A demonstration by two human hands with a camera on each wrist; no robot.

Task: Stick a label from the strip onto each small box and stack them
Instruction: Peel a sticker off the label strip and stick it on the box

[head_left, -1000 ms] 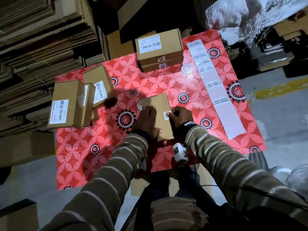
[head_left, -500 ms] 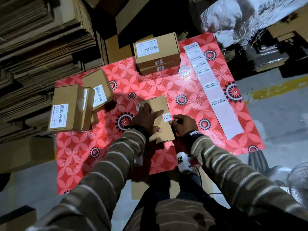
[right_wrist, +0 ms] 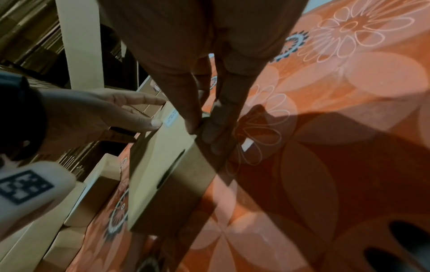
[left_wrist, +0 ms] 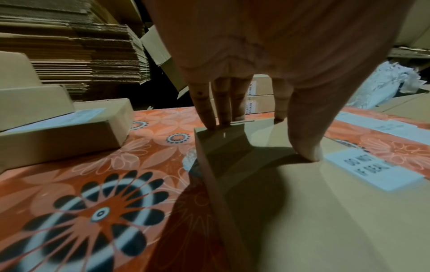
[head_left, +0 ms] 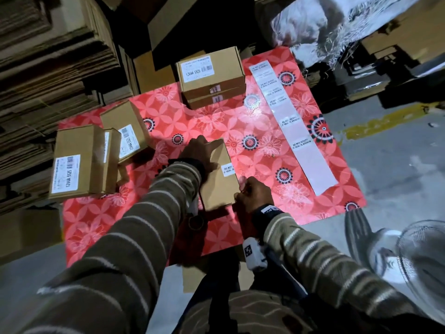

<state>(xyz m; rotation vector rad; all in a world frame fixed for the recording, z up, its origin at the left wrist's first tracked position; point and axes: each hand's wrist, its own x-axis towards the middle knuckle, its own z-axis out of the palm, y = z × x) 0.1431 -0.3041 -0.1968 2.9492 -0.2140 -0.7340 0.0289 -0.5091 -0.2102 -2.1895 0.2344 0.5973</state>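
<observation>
The small box (head_left: 218, 174) lies at the frame's centre on the red floral worktop (head_left: 301, 213), seal label (head_left: 227, 170) on its right edge. The left hand (head_left: 198, 151) curls over the far end; the right hand (head_left: 252, 192) pinches the near corner. Lifted by that corner alone, the box could tip or slip. Set down crooked, it could topple the two-box stack (head_left: 212, 78) at upper centre.
</observation>
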